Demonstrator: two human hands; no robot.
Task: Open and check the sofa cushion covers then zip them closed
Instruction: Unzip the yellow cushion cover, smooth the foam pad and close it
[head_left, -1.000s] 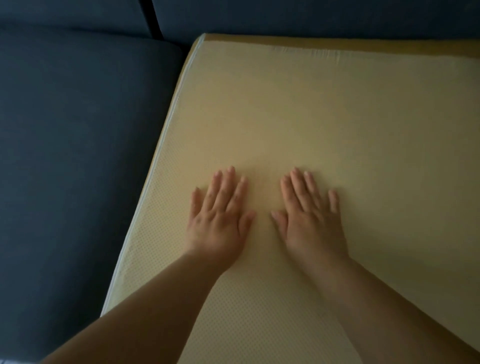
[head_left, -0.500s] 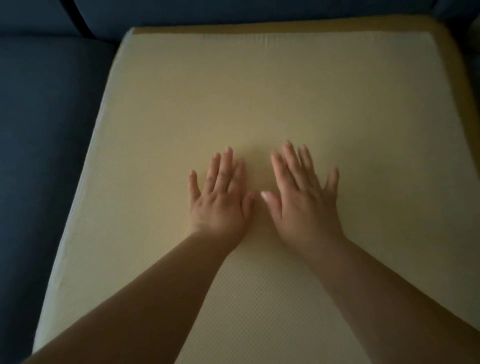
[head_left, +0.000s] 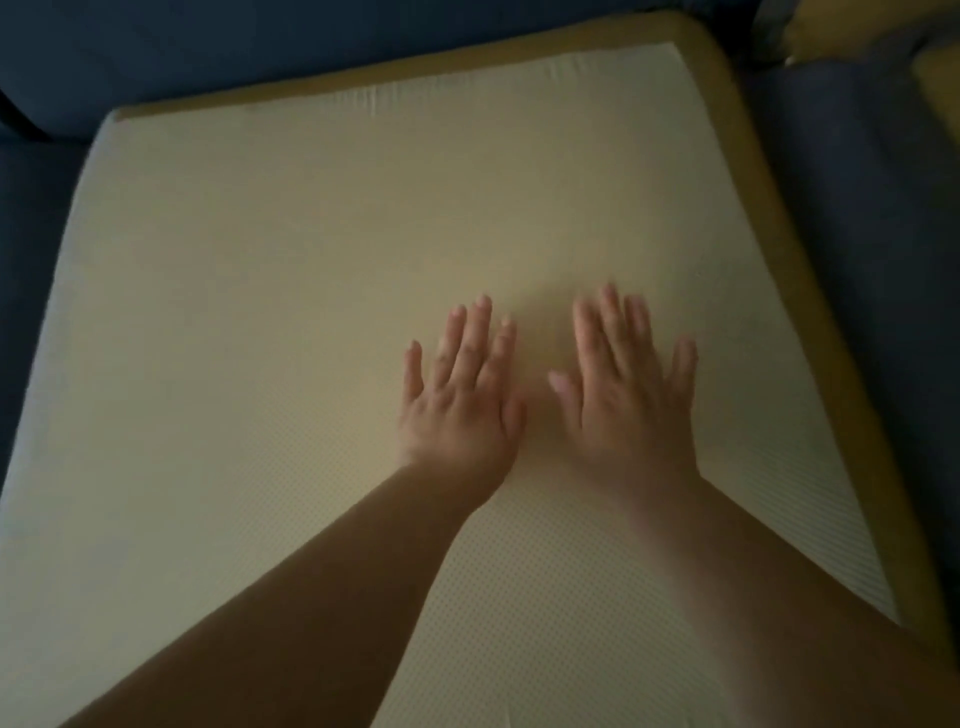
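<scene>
Your left hand (head_left: 457, 400) and right hand (head_left: 628, 395) lie flat with fingers straight, side by side but apart, pressing the middle of the pale cushion (head_left: 260, 312), which sits on the dark blue sofa (head_left: 857, 208). No zip shows here. Push hard sideways and the fabric may bunch toward the mustard edge (head_left: 769, 208) at right, then snag when zipped.

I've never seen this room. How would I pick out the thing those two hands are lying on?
Find the dark blue sofa that fills the view's edges. On it lies a big flat cushion, with the left hand and right hand spread flat on top. Unlike the navy upholstery around it, it is pale cream-yellow, finely dotted, with a darker olive band along its far and right sides.
</scene>
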